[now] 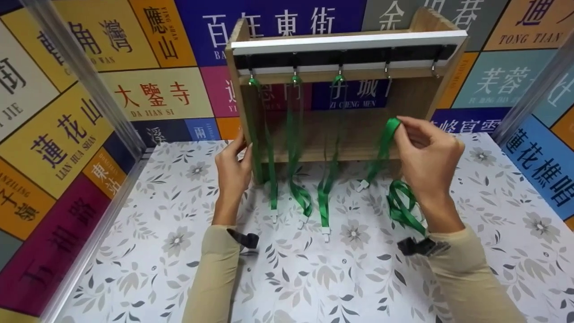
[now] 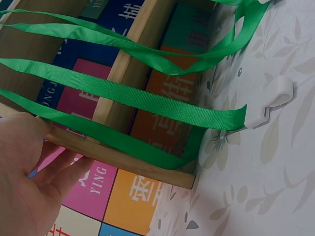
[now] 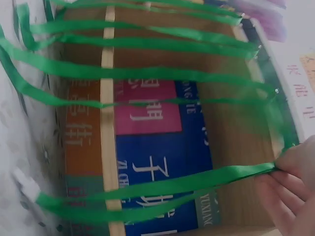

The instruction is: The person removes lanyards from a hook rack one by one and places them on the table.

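Observation:
A wooden rack (image 1: 367,128) stands upright with a row of metal hooks along its top bar. My left hand (image 1: 233,163) grips the rack's left side panel near the bottom. Between thumb and fingers, my right hand (image 1: 428,154) pinches the top loop of a green lanyard (image 1: 384,139), held in front of the rack below the fourth hook (image 1: 387,71). Its white clip (image 3: 27,186) dangles at the lower end. Three more green lanyards (image 1: 292,134) hang from the hooks to the left. Another green lanyard (image 1: 399,208) lies bunched on the table beside my right wrist.
The fourth hook and the rightmost hook (image 1: 434,69) carry nothing. A floral-patterned cloth (image 1: 179,278) covers the table. Panels with printed place names (image 1: 157,96) rise behind the rack and at both sides, with clear corner strips (image 1: 112,103).

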{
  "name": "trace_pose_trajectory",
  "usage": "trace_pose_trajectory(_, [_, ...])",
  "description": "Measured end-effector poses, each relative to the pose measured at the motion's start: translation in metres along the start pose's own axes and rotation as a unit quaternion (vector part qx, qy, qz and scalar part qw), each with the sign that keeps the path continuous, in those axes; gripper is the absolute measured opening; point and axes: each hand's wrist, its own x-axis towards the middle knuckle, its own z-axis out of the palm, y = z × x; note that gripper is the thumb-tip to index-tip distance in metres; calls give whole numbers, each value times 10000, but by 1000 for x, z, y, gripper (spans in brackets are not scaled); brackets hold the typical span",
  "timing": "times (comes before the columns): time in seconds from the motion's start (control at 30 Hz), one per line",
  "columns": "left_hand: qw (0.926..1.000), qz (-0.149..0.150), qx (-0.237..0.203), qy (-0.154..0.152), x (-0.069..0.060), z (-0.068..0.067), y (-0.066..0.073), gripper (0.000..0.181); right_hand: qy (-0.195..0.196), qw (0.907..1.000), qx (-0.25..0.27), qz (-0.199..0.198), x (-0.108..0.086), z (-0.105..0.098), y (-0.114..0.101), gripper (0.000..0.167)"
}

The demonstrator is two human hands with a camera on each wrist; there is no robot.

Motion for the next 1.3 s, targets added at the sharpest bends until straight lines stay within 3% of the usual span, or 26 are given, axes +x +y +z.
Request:
trace_pose_trajectory(0.17, [10000, 10, -76, 15, 0, 0, 0, 50, -756, 9965, 269, 219, -16, -18, -4, 16])
trace_pose_trajectory(0.3, [9999, -15, -134, 39, -1, 0, -1, 50, -1195, 9916, 487, 117, -19, -30, -12, 16])
trace_pose_trajectory(0.57, [9999, 55, -144, 56, -1, 1, 0, 50, -1565, 9830, 951, -105, -19, -56, -38, 20])
trace_pose_trajectory(0.77, [9999, 38, -120, 48, -2, 0, 1, 49, -1843, 9759, 1129, -287, -16, -62, -43, 20])
trace_pose_trajectory(0.93, [9999, 49, -133, 28, 0, 0, 2, 48, -2475, 9644, 926, 118, -10, -57, -27, 19])
trace_pose_trajectory(1.1, [9998, 79, -139, 66, 0, 0, 0, 48, -3100, 9436, 997, 607, 5, -43, 10, 17])
trace_pose_trajectory(1.2, [9998, 59, -165, 57, -1, 0, -1, 48, -3332, 9318, 1132, 887, 12, -33, 34, 24])
trace_pose_trajectory(1.3, [9998, 39, -203, 21, -1, 0, 0, 48, -3427, 9265, 1054, 1145, 17, -24, 50, 29])
